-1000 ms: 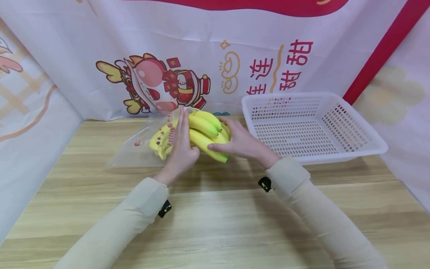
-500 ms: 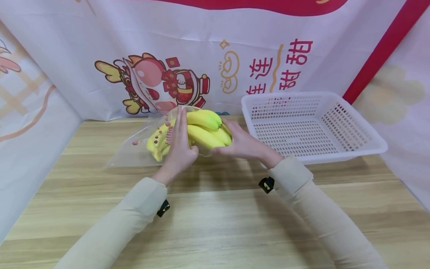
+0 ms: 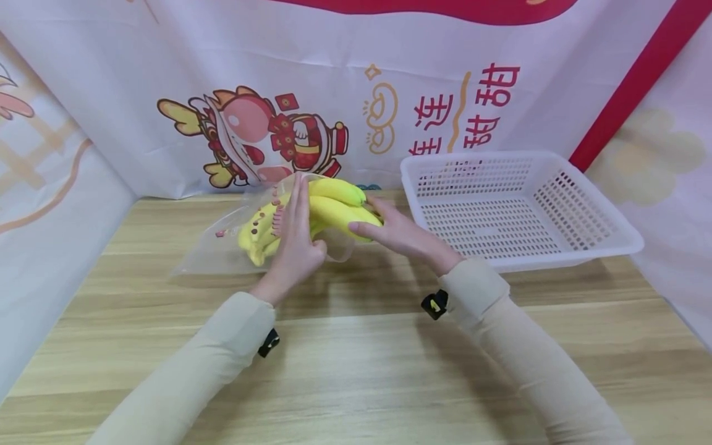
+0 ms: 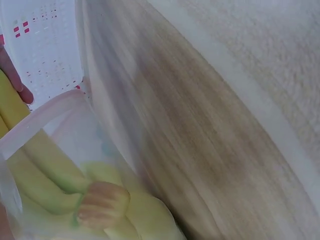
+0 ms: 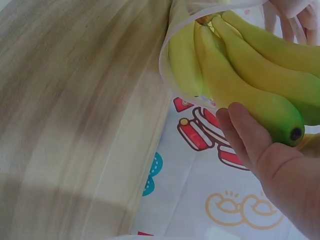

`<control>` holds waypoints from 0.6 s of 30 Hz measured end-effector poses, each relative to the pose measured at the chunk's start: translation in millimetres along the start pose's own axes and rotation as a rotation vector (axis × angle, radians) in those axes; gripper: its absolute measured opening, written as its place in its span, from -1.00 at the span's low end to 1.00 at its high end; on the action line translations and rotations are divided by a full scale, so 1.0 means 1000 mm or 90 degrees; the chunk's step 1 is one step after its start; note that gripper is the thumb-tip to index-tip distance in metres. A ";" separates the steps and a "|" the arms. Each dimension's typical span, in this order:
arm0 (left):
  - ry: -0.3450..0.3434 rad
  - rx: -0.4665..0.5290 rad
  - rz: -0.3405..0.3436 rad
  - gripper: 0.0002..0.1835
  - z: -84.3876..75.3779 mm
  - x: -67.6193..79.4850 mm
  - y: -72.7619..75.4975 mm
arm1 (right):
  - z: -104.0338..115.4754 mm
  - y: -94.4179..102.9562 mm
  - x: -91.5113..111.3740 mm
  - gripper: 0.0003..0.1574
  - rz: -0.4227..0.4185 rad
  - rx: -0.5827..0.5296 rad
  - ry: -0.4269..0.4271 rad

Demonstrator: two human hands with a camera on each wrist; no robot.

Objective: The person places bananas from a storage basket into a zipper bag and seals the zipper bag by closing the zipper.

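Note:
A bunch of yellow bananas with greenish tips [image 3: 336, 210] lies partly inside a clear plastic bag [image 3: 214, 250] with red print, its tips sticking out of the mouth on the right. My left hand [image 3: 298, 241] stands with straight fingers against the bag near its mouth, thumb out to the right. My right hand [image 3: 397, 228] grips the tip end of the bananas, thumb in front and fingers behind. In the right wrist view the bag's rim circles the bananas [image 5: 250, 85] near their stem. In the left wrist view a brown stem end [image 4: 103, 204] shows through the plastic.
To the right of my right hand a white perforated plastic basket [image 3: 489, 238] stands on the wooden table [image 3: 356, 371]. A printed white cloth [image 3: 334, 55] hangs behind the table.
The bananas have slid left, farther into the bag, with my right hand pushing at their tips. My right thumb has shifted up onto them. My left hand has moved little.

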State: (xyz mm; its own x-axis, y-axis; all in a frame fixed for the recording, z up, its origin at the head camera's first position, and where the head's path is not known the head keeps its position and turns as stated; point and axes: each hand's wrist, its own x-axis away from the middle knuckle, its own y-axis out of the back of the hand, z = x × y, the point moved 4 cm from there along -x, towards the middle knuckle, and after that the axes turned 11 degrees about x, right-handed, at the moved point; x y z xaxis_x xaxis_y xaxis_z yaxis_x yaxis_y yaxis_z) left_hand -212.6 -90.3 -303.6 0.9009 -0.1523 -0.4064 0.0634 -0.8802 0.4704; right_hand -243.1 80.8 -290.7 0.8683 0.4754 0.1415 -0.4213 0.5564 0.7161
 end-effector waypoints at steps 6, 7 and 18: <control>-0.021 0.002 0.011 0.15 -0.005 0.000 0.001 | 0.002 -0.005 -0.005 -0.07 0.001 -0.047 0.004; -0.022 0.001 0.011 0.15 -0.006 -0.001 0.001 | 0.002 -0.006 -0.007 -0.09 0.005 -0.071 -0.001; -0.036 -0.011 0.005 0.16 -0.013 -0.003 0.003 | 0.006 -0.026 -0.014 -0.24 0.091 -0.378 0.026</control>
State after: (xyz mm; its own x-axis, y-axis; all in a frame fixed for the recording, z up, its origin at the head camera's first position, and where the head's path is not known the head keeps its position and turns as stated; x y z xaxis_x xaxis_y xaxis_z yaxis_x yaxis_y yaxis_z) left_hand -209.8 -86.9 -290.9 0.8759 -0.1850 -0.4457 0.0641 -0.8708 0.4875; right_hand -242.9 55.9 -307.3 0.7867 0.5924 0.1735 -0.6169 0.7645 0.1871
